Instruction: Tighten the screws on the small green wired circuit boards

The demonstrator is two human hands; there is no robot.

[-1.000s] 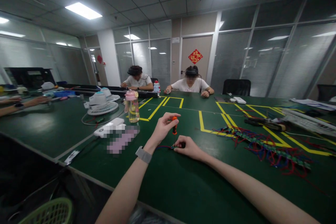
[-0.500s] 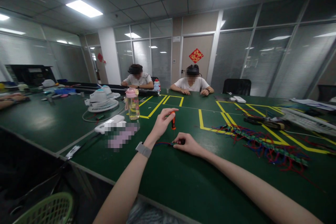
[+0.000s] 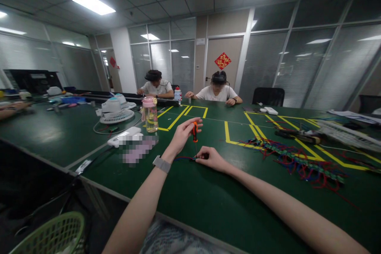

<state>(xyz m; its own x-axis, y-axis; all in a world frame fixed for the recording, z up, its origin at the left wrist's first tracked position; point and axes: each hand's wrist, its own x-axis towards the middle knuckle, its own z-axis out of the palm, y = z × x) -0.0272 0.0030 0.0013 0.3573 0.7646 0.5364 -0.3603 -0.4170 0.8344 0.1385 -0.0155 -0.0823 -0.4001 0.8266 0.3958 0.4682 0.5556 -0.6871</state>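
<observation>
Screwdriver (image 3: 195, 133) pinched near-upright in my left hand (image 3: 183, 133). My right hand (image 3: 214, 159) grips the wired board (image 3: 192, 159) just below, probably to steady it.

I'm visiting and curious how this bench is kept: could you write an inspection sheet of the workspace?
Surface: dark green tabletop, marked with yellow tape strips.
Job's things: orange-and-black screwdriver, shaft down over a small dark board; tip contact too small to tell.
Clutter: clear pink-lidded bottle, white plastic fans, row of green wired circuit boards.
Grips: left grip holds the screwdriver's handle; right grip is at the board, pinch unclear.
Cables: thin red and blue wires run left from the board.
Surroundings: two people in white tops at the far side.
</observation>
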